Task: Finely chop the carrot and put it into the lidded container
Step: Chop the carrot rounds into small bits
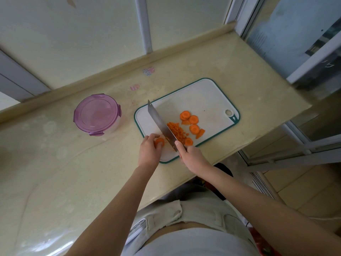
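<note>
A white cutting board (203, 97) with a green rim lies on the counter. My right hand (191, 156) grips the handle of a cleaver (160, 122), its blade edge down on the board. My left hand (149, 150) pinches a carrot slice (159, 141) just left of the blade. A pile of finely chopped carrot (178, 132) lies right of the blade. Several round carrot slices (193, 120) sit further right. A round container with a purple lid (96, 113), closed, stands to the left of the board.
The beige counter (55, 163) ends at a front edge near my body and a right edge past the board. A raised ledge and window frames run along the back. Small stickers (148, 71) are on the counter behind the board.
</note>
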Motion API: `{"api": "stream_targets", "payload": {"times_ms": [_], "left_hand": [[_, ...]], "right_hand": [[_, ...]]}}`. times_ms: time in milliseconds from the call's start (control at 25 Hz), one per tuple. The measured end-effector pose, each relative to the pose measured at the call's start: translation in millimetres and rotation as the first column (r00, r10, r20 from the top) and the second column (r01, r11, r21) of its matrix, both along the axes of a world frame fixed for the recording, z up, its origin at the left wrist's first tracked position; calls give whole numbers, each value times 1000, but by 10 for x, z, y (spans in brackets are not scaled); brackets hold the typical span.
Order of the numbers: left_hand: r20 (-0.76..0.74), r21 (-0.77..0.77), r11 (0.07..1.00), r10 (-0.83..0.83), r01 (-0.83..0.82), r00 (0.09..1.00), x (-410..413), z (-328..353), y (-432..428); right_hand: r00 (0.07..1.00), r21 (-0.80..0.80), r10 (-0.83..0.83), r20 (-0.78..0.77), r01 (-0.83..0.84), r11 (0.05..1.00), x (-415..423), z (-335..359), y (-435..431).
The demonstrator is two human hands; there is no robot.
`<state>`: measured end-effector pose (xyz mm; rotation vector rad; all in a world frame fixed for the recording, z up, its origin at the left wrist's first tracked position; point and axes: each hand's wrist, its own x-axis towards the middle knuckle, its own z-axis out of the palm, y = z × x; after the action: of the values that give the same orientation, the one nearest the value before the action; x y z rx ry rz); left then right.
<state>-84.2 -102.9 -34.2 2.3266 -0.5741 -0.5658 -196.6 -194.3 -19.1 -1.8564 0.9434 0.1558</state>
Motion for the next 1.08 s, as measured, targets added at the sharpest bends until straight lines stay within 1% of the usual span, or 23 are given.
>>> {"api": "stream_targets", "payload": {"times_ms": [120,200,240,280,440,720,920,1080], "left_hand": [[-113,-54,996,70,-76,991,-10,23,-33],[-190,-53,986,148,-160,971,-33,38,-76],[-205,-46,982,170,-183,964,-48,41,-97],[-202,-41,981,176,-188,963,-57,37,-107],[-112,17,991,134,-133,985,-98,35,-115],[-72,-4,994,111,-112,991,-81,34,-46],[-101,-38,998,54,-58,993,-84,-5,-42],[-111,-51,996,62,-68,992,-85,31,-44]], "right_hand": [[1000,-8,-4,6,5,1000,2,5,17],[1000,-19,-4,14,4,1000,14,15,29],[1000,-20,-7,14,7,1000,20,17,31],[1000,-16,-12,14,12,1000,21,16,32],[1000,-14,-14,26,15,1000,3,17,39],[999,-19,-13,41,14,1000,17,13,36],[998,-24,-27,48,28,999,34,31,60],[998,-20,-28,54,29,999,50,31,54]]}}
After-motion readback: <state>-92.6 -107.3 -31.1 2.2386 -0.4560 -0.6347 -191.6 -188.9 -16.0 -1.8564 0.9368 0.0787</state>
